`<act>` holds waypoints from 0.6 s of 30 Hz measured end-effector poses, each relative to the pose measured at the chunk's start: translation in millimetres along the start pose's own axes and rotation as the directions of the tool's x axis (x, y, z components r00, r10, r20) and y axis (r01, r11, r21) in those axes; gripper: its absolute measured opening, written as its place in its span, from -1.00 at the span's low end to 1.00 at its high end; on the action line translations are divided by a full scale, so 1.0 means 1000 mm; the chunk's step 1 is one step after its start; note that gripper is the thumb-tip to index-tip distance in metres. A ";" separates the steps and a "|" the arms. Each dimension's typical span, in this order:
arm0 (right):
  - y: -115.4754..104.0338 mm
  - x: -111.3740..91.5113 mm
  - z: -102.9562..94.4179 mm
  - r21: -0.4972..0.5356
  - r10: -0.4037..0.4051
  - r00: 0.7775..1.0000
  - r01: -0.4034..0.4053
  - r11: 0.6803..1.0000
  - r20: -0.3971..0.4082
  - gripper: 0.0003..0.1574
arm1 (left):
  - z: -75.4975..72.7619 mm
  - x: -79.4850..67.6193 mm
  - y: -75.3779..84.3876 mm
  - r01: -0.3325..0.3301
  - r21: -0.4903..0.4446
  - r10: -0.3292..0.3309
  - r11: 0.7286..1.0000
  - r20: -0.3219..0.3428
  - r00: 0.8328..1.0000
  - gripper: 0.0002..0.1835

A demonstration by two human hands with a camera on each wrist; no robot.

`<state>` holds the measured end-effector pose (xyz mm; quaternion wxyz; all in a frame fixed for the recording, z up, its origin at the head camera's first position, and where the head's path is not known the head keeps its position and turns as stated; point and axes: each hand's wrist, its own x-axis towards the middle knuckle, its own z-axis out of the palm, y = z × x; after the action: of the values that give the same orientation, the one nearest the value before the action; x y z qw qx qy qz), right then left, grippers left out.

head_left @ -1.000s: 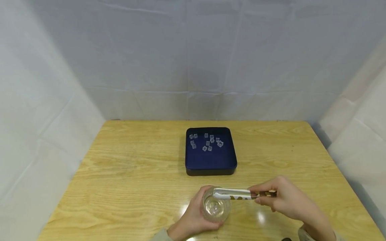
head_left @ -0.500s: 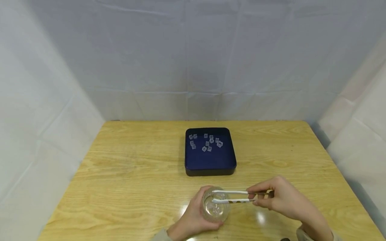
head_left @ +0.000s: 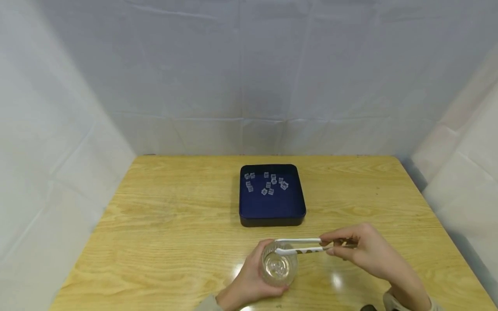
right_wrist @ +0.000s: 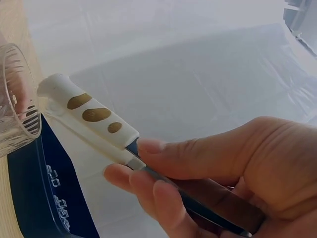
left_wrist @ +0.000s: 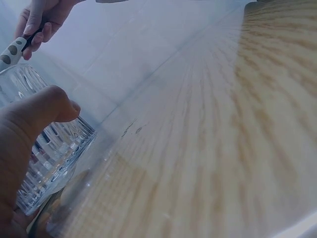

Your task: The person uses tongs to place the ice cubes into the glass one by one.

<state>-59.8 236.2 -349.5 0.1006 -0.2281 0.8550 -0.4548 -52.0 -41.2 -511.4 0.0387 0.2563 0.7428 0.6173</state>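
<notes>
Near the front edge, my left hand (head_left: pixel 249 280) grips a clear ribbed glass (head_left: pixel 288 278) around its side. The left wrist view shows the thumb across the ribs of the glass (left_wrist: pixel 59 144). Something clear shows at its bottom; what it is cannot be made out. My right hand (head_left: pixel 367 255) pinches small tongs (head_left: pixel 307 250) by their metal handle. Their white arms, one with golden-brown spots (right_wrist: pixel 96 114), stand apart, tips over the far part of the glass mouth. I see nothing held between the tips.
A dark blue square tray (head_left: pixel 270 209) stands beyond the glass, with several clear cubes (head_left: pixel 268 185) in its far half. White sheets (head_left: pixel 241 77) enclose the wooden table (head_left: pixel 167 242) at the back and sides. A dark object (head_left: pixel 368 308) shows at the bottom edge.
The tongs' arms have spread from nearly together, widest half a second ago and a little closer now. The tips have shifted slightly toward the far rim. The left hand and glass stay put.
</notes>
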 end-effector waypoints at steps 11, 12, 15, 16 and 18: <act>0.002 0.007 -0.002 0.053 0.039 0.997 -0.035 0.998 -0.072 -0.68 | 0.000 -0.001 -0.002 0.015 0.029 -0.015 0.999 0.001 1.000 0.02; 0.002 0.008 -0.002 0.055 0.044 0.996 -0.040 0.998 -0.077 -0.68 | 0.000 -0.001 -0.002 0.008 0.030 -0.008 1.000 0.000 1.000 0.01; 0.003 0.013 -0.001 0.045 0.035 0.992 -0.030 0.999 -0.120 -0.69 | 0.000 0.000 -0.002 -0.018 0.038 0.018 0.999 -0.006 1.000 0.01; 0.003 0.015 0.000 0.036 0.040 0.989 -0.035 0.999 -0.139 -0.69 | 0.000 0.000 -0.002 -0.022 0.043 0.022 0.999 -0.008 1.000 0.01; 0.004 0.020 0.002 0.014 0.041 0.982 -0.039 0.999 -0.182 -0.69 | 0.000 0.000 -0.002 -0.024 0.044 0.025 0.999 -0.011 1.000 0.02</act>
<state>-77.8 227.2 -353.1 0.0324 -0.1676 0.8627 -0.4761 -52.4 -41.3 -513.7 0.0211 0.2627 0.7531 0.6028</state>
